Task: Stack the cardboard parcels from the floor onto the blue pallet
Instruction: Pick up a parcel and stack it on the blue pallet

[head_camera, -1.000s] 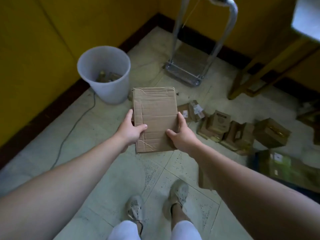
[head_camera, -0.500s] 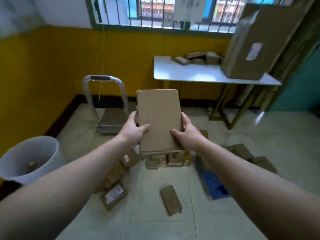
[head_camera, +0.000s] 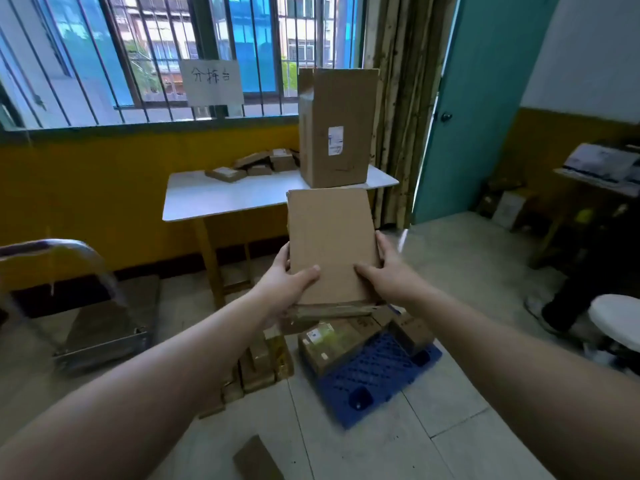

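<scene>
I hold a flat brown cardboard parcel (head_camera: pixel 330 237) out in front of me at chest height. My left hand (head_camera: pixel 284 285) grips its left edge with the thumb on top, and my right hand (head_camera: pixel 388 275) grips its right edge the same way. Below the parcel lies the blue pallet (head_camera: pixel 374 379) on the floor, with a few parcels (head_camera: pixel 329 341) on its far end. More cardboard parcels (head_camera: pixel 259 365) lie on the floor left of the pallet, and one flat parcel (head_camera: pixel 256 459) lies near my feet.
A white table (head_camera: pixel 221 197) under the barred window carries a tall box (head_camera: pixel 337 126) and several small parcels. A metal hand trolley (head_camera: pixel 86 306) stands at left. A teal door (head_camera: pixel 471 109), a white stool (head_camera: pixel 616 317) and a person's leg (head_camera: pixel 568 299) are at right.
My view has swung up and to the right, from the floor with the bin to the window, table and pallet. Both hands kept their hold on the parcel throughout.
</scene>
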Available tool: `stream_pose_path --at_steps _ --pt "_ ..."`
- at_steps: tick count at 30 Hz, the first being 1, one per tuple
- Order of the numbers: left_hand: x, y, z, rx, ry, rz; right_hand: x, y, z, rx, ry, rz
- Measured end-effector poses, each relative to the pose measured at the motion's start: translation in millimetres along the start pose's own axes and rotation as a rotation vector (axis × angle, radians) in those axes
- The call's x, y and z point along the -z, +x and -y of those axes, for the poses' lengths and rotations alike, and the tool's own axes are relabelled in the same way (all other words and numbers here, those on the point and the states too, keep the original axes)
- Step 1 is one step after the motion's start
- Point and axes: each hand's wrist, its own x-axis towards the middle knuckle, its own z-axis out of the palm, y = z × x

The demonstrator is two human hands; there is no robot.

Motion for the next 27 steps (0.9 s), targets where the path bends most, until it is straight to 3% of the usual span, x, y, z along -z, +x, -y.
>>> stream_pose_path --at_steps 8,17,21,27 --pt "-79 90 -29 0.042 -0.043 0.238 64 56 -54 -0.136 -0.010 -0.112" --pt "-125 240 -45 0.056 0.080 0.302 121 200 -87 -0.234 -0.060 -0.140" --pt "-146 287 -43 0.102 0.086 0.280 134 250 -108 -0.266 -0.067 -0.080" --pt "-195 336 -12 0.244 -0.027 0.144 137 310 -165 -0.296 -0.246 0.145"
